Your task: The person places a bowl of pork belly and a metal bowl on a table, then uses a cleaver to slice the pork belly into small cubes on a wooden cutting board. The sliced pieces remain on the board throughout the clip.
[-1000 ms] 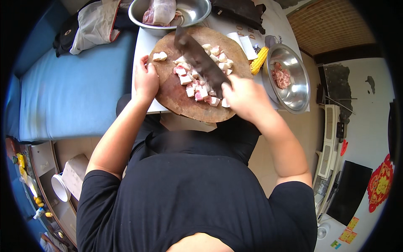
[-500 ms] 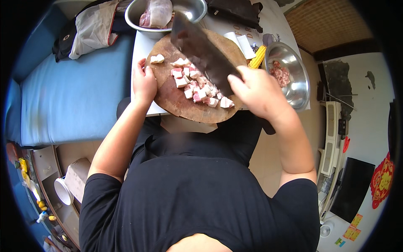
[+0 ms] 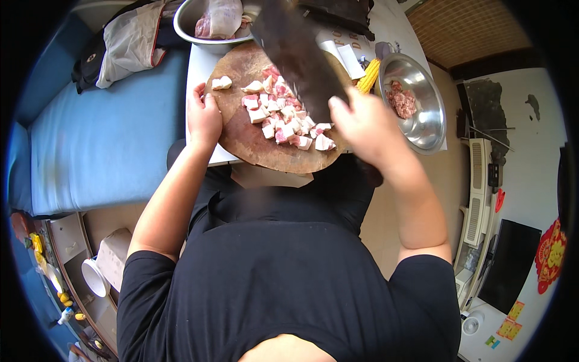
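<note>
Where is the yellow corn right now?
In the head view the corn cob lies on the table on the person's right, between the round wooden chopping board and the steel bowl, just beyond the right hand holding the cleaver.

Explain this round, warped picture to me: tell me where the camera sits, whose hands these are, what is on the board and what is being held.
There is no machine here. The picture comes from a wide fisheye camera worn on a person's head, looking down, so straight edges bend and you see the person's own black shirt and forearms coming up from below.

The right hand grips the handle of a large dark cleaver, raised over a round wooden cutting board. On the board lies a heap of cubed meat, pink with white fat. The left hand rests on the board's left edge, holding nothing.

Around the board: a metal bowl at right with a little meat in it, a second metal bowl at the top with a larger piece, and a corn cob. To the left is a blue surface.
</note>
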Demonstrator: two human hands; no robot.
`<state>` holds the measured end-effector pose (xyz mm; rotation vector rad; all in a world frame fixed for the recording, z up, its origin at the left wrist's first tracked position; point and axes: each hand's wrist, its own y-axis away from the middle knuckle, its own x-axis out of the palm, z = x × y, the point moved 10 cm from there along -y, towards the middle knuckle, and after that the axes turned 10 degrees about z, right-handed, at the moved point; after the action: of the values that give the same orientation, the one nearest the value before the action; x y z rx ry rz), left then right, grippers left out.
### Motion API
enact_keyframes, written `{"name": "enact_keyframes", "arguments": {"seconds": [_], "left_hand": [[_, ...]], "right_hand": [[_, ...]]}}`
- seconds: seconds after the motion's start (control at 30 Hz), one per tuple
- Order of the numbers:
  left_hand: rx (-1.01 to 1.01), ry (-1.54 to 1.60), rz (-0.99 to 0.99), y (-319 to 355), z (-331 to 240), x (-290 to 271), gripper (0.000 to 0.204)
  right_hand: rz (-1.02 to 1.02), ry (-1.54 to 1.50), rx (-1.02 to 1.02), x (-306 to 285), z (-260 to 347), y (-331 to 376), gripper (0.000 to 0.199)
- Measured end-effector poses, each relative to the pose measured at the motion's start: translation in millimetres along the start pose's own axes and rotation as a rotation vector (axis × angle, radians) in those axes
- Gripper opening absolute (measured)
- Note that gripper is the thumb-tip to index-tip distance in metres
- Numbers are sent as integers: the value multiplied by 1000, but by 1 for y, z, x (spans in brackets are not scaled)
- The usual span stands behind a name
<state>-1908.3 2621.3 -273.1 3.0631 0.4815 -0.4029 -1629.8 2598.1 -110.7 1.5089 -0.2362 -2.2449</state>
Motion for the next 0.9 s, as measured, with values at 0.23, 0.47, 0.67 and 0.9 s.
{"name": "enact_keyframes", "arguments": {"seconds": [0.23,0.47,0.67,0.9], "left_hand": [[-40,23,42,-1,-2,-1,32],[-28,0,66,-4,4,4,32],[-39,-1,39,-2,3,0,32],[-2,12,21,-1,2,-1,31]], "right_hand": [[-58,-9,-79,-30,8,7,37],[70,221,31,3,-14,-19,39],[-140,-216,-104,-33,-9,2,35],[36,157,3,-19,0,-6,38]]}}
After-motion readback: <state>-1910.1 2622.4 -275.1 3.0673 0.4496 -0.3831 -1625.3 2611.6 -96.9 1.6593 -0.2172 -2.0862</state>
